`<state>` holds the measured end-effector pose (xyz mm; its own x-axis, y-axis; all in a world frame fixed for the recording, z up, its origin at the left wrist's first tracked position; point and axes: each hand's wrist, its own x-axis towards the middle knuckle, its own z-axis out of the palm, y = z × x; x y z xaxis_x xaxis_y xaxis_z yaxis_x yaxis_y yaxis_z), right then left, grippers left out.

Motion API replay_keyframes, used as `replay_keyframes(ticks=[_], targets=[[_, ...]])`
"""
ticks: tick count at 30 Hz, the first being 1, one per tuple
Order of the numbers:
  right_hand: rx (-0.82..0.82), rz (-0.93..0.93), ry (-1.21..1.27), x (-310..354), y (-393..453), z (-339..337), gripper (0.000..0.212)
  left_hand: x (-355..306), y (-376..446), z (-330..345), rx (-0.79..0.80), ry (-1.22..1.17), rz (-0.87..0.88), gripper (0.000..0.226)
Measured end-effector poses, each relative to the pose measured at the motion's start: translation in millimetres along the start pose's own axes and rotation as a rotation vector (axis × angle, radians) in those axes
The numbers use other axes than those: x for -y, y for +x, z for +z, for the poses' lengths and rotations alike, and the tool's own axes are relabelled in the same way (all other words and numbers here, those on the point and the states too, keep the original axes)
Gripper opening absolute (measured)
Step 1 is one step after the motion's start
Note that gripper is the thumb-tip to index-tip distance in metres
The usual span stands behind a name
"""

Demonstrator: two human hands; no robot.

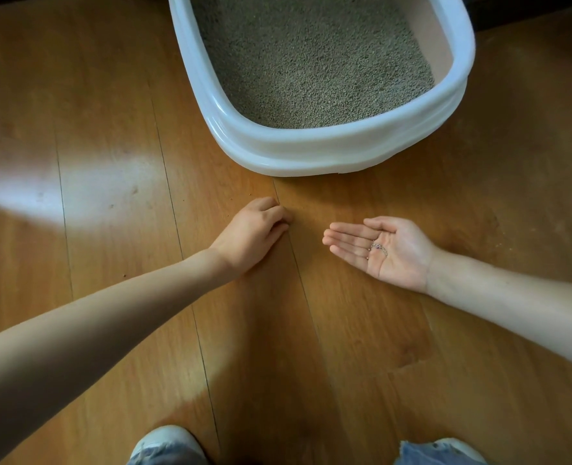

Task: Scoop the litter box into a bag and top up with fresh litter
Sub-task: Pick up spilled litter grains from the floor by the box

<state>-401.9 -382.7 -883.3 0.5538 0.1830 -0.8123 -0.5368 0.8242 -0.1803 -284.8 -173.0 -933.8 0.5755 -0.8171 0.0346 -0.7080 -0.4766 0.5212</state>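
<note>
Litter, grey-brown grains, fills one white oval plastic litter box (328, 146) on the wooden plank floor (110, 196). Left hand (254, 233) curls fingertips onto floor; right hand (382, 250) lies flat open, palm up, carrying few small pellets (377, 248).

Single head-worn view, wide-angle, looking steeply down at wooden floor (110, 297). Close range: litter box (311, 149) far centre, both forearms reaching in, shoes at near edge.

Hands (315, 243) before litter box (311, 149)
</note>
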Motion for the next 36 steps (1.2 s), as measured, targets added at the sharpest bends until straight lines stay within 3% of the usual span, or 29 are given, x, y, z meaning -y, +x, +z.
replay_keyframes(ticks=[10, 15, 21, 26, 29, 33, 36], targets=[[0.004, 0.007, 0.015, 0, -1, -1, 0.046, -6, 15, 2, -0.001, -0.037, 0.065, 0.011], [0.007, 0.006, 0.021, 1, -1, -1, 0.046, 7, 15, 0, 0.001, 0.094, 0.023, 0.037], [0.0, 0.009, 0.021, 0, 1, 0, 0.046, 3, 16, 9, 0.094, 0.191, 0.216, 0.045], [0.004, 0.001, 0.019, 1, 0, -1, 0.046, -2, 10, 8, 0.107, 0.153, 0.286, 0.036], [0.01, -0.003, 0.014, 1, 0, -1, 0.046, 6, 6, -4, 0.006, 0.123, 0.167, 0.024], [0.023, -0.003, 0.011, 2, 0, -1, 0.046, 29, -4, -17, -0.107, 0.31, -0.125, 0.037], [0.031, 0.003, 0.018, 1, 1, -1, 0.046, 37, -14, -15, -0.064, 0.304, -0.268, 0.05]])
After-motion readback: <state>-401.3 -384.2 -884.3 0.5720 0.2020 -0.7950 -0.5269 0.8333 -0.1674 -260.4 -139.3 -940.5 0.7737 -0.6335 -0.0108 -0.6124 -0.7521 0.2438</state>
